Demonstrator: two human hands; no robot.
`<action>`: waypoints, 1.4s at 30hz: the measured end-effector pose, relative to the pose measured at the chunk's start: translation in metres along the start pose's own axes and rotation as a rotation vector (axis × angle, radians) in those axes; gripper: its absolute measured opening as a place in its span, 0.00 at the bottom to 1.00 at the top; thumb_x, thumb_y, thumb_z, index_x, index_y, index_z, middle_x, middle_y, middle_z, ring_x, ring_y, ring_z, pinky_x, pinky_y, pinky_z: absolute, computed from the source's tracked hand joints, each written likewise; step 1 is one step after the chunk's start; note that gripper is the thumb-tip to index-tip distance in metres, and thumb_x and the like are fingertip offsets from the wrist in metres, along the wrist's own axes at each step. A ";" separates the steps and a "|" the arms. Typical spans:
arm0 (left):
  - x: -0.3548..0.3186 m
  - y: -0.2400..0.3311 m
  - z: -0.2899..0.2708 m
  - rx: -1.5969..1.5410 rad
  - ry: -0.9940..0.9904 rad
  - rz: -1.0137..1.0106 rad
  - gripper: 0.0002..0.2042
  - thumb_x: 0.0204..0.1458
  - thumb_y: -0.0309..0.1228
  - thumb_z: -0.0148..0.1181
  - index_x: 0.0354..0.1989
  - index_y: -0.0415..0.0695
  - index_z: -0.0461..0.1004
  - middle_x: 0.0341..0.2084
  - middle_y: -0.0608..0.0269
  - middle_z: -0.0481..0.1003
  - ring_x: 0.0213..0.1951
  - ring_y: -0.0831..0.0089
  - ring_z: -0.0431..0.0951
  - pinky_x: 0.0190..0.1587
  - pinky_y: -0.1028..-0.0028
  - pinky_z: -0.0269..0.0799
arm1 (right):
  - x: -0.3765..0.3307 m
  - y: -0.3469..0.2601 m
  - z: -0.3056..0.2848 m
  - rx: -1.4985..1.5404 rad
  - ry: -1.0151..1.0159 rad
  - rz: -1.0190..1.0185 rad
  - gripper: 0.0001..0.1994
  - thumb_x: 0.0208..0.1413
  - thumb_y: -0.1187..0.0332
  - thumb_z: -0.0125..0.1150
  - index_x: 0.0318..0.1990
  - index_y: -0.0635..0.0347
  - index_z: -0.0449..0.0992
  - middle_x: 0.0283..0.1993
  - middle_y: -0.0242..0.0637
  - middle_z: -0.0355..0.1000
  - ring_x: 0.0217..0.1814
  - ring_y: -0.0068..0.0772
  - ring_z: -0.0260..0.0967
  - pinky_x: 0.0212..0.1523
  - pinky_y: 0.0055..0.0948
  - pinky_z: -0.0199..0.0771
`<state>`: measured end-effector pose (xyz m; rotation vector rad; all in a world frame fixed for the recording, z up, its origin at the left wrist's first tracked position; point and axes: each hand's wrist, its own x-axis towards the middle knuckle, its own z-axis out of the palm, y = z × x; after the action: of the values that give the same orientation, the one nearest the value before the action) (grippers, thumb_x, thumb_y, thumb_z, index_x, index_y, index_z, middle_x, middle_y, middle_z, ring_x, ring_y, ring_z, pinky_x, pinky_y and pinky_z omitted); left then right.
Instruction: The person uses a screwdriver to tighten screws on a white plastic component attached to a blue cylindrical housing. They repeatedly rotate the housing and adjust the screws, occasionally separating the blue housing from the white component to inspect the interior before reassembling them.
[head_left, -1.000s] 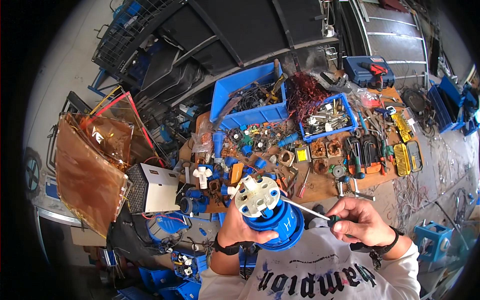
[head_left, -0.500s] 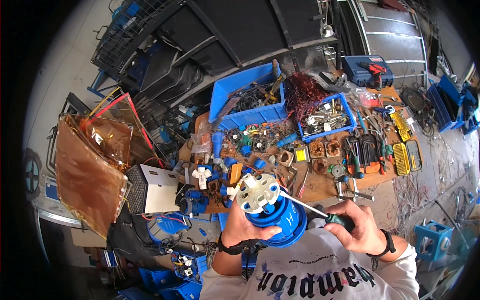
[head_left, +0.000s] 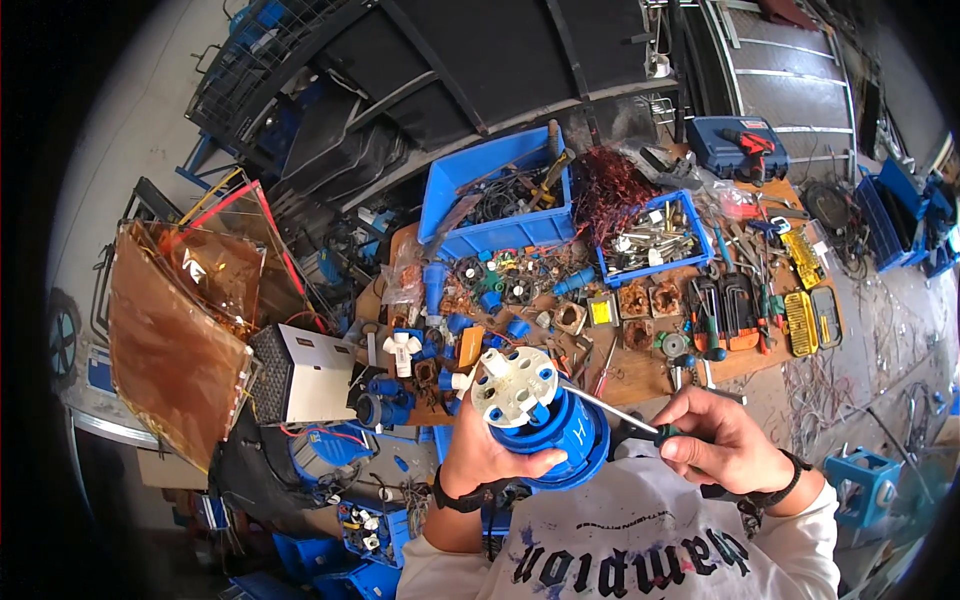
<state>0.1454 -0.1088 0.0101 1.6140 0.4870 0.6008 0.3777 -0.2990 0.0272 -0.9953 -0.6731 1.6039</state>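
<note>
My left hand (head_left: 497, 458) is curled around a round blue plug housing (head_left: 552, 440), with the fingers pressed on its lower side, and I hold it above my chest, in front of the near edge of the table (head_left: 640, 370). On top of the housing sits a white insert (head_left: 514, 386) with short posts, tilted toward the left. My right hand (head_left: 722, 447) is closed around the dark green handle of a screwdriver (head_left: 622, 412); the thin metal shaft goes to the left and its tip meets the housing just under the white insert.

Past the hands, the wooden table is covered with small parts. Near its near left corner I see a white box with a vented side (head_left: 300, 373) and a small white cross-shaped piece (head_left: 402, 349). In the middle lie several blue connector pieces. At the far edge stands a large blue bin (head_left: 497, 195) with cables, and to the right of it a smaller blue bin (head_left: 655, 238) with metal pieces; a bundle of reddish wire (head_left: 608, 187) is between them. Toward the right end lies a row of hand tools (head_left: 740, 310), and a red drill (head_left: 752, 145) rests in its blue case at the far right corner.
</note>
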 end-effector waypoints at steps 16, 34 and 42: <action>-0.003 -0.009 -0.005 0.011 0.005 -0.047 0.46 0.31 0.37 0.83 0.61 0.35 0.65 0.52 0.55 0.76 0.53 0.68 0.77 0.59 0.67 0.71 | 0.017 0.016 -0.009 -0.087 -0.003 -0.059 0.11 0.65 0.67 0.62 0.49 0.61 0.70 0.27 0.33 0.71 0.15 0.23 0.61 0.15 0.25 0.59; -0.005 -0.015 -0.004 0.097 0.016 -0.013 0.46 0.31 0.37 0.83 0.61 0.35 0.64 0.52 0.55 0.75 0.53 0.68 0.77 0.59 0.67 0.71 | 0.018 0.005 -0.013 0.086 -0.110 0.081 0.07 0.69 0.69 0.56 0.48 0.58 0.66 0.26 0.29 0.67 0.21 0.14 0.55 0.18 0.20 0.52; -0.009 -0.016 0.000 0.055 0.053 -0.036 0.45 0.31 0.37 0.82 0.60 0.35 0.65 0.52 0.55 0.75 0.53 0.68 0.76 0.59 0.67 0.71 | 0.024 0.017 -0.017 0.070 -0.083 0.081 0.10 0.67 0.65 0.60 0.48 0.59 0.68 0.24 0.32 0.70 0.16 0.22 0.62 0.14 0.24 0.57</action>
<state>0.1393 -0.1121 -0.0071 1.6412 0.5751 0.6091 0.3823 -0.2815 -0.0014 -0.9194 -0.6346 1.7360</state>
